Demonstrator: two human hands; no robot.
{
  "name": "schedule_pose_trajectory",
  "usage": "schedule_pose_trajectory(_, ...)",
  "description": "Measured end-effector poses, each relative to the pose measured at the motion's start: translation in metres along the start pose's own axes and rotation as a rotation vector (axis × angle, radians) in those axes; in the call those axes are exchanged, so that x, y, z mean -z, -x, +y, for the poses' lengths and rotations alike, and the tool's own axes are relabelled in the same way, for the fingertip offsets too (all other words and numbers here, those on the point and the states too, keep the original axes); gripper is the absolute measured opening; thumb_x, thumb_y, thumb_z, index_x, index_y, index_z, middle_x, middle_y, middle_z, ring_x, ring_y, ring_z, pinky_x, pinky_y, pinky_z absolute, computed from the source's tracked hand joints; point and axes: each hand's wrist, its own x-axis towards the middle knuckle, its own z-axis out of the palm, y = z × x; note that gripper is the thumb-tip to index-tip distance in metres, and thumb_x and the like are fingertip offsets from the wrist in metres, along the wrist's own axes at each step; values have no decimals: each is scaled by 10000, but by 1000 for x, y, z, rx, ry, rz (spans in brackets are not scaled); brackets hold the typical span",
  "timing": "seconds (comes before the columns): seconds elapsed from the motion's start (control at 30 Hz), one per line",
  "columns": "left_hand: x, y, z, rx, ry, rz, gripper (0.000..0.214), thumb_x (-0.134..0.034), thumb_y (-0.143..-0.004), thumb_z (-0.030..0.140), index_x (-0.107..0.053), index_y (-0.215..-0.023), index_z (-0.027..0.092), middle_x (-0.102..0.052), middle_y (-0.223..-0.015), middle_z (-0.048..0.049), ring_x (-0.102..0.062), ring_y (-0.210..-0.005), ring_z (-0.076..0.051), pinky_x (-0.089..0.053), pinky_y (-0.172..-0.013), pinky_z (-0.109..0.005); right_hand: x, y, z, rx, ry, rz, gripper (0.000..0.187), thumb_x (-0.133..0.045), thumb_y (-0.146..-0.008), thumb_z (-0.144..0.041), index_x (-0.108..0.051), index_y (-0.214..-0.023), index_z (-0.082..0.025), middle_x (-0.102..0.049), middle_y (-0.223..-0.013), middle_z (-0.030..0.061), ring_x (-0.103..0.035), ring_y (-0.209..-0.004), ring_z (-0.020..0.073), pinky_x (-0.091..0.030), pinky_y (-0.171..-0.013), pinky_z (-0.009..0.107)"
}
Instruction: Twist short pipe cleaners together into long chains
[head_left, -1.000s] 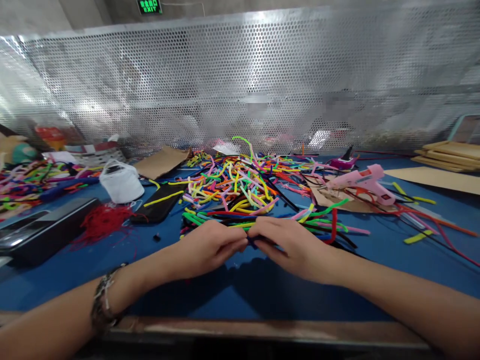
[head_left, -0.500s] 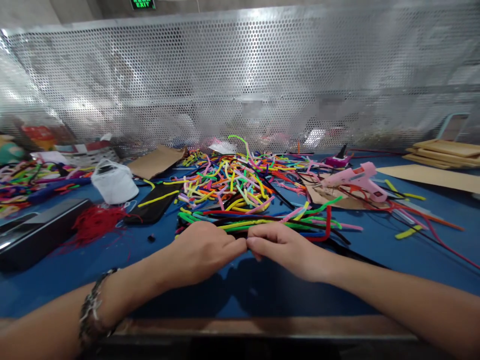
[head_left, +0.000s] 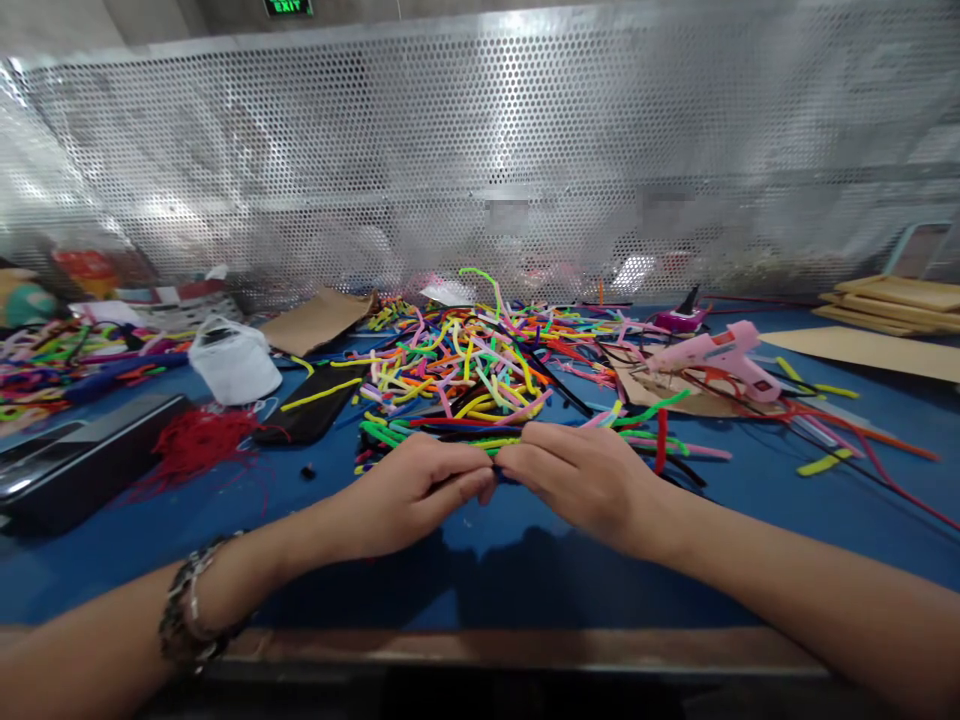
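Note:
My left hand (head_left: 427,492) and my right hand (head_left: 592,482) meet at the fingertips above the blue table, both closed in a pinch. A small dark bit shows between the fingertips, too hidden to name. Just behind the hands lies a row of long pipe cleaners (head_left: 384,434) in green, black, yellow and red, partly covered by my fingers. A red pipe cleaner (head_left: 661,440) bends upright beyond my right hand. Farther back rises a heap of short, many-coloured pipe cleaner pieces (head_left: 472,365).
At right a pink glue gun (head_left: 712,358) rests on cardboard, with cables around it. Left are a black phone (head_left: 315,405), a white mask (head_left: 234,362), red thread (head_left: 191,450) and a black box (head_left: 90,465). A perforated metal screen (head_left: 450,130) stands behind the table.
My right hand has turned so its back faces up more, and its knuckles now cover part of the pipe cleaner row. The left fingers have rolled, showing the thumb below the index finger.

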Motion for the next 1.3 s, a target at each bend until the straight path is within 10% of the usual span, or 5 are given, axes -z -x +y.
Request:
schedule_pose_trajectory(0.27, 1, 0, -7, -131, -520, 86, 373, -236, -884, 239, -533, -675, 153, -477, -498, 25, -408, -443, -85, -233, -431, -193, -2, -9, -4, -603, -1156, -331, 243, -324, -857, -311, -396, -676, -167, -281, -519, -75, -263, -435, 52, -249, -401, 169)
schedule_pose_trajectory(0.57, 5, 0, -2, -69, -37, -38, 278, -324, -874, 213, -526, -699, 134, -468, -565, 56, -418, -511, -40, -316, -515, -116, 6, -5, 3, -270, -710, -312, 154, -420, -838, -216, -543, -797, -133, -513, -672, -15, -435, -603, 63, -341, -580, 171)
schedule_pose_trajectory(0.9, -5, 5, 5, -396, -801, 201, 399, -170, -883, 120, -517, -689, 153, -497, -450, 21, -408, -379, -115, -232, -413, -243, -6, -9, -12, -531, -1049, -208, 298, -332, -784, -185, -338, -487, -169, -321, -467, -55, -305, -443, 51, -263, -429, 172)
schedule_pose_trajectory(1.13, -2, 4, 3, -129, -211, 67, 295, -303, -875, 196, -518, -683, 134, -494, -545, 41, -426, -468, -53, -297, -463, -152, 1, -1, -3, -170, -356, 3, 113, -424, -830, -193, -520, -883, -165, -558, -667, -22, -454, -533, 55, -319, -487, 164)
schedule_pose_trajectory(1.3, 0, 1, 6, -50, 30, 17, 297, -316, -875, 218, -500, -656, 138, -409, -535, 59, -381, -492, -44, -306, -497, -131, 5, 3, -1, 77, 58, 67, 185, -383, -855, -173, -563, -816, -157, -563, -595, -11, -484, -529, 85, -310, -485, 208)
